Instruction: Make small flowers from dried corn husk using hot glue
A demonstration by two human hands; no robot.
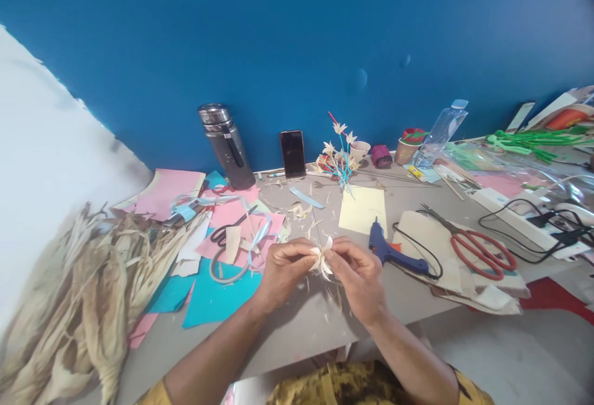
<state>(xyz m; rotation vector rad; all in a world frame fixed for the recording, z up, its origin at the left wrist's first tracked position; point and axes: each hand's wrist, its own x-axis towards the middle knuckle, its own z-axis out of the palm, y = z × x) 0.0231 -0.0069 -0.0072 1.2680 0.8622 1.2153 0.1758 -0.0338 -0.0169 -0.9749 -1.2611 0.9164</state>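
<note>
Between my fingertips, above the front of the table, is a small cream flower [321,259] with thin pointed petals, apparently made of dried husk. My left hand [288,267] pinches its left side. Pinching the right side of the same flower is my right hand [361,276]. A blue hot glue gun [400,257] lies just right of my right hand. Behind my hands, similar finished flowers on blue stems [342,154] stand in a bunch. Pale scraps [309,222] are scattered around and beyond my hands.
Dried husks [88,306] heap at the left, beside coloured paper [218,296] and black-handled scissors [225,231]. A flask [229,151] and a phone [292,153] stand by the blue wall. Red-handled scissors [482,253], a bottle [439,135] and a power strip [524,219] with cables occupy the right.
</note>
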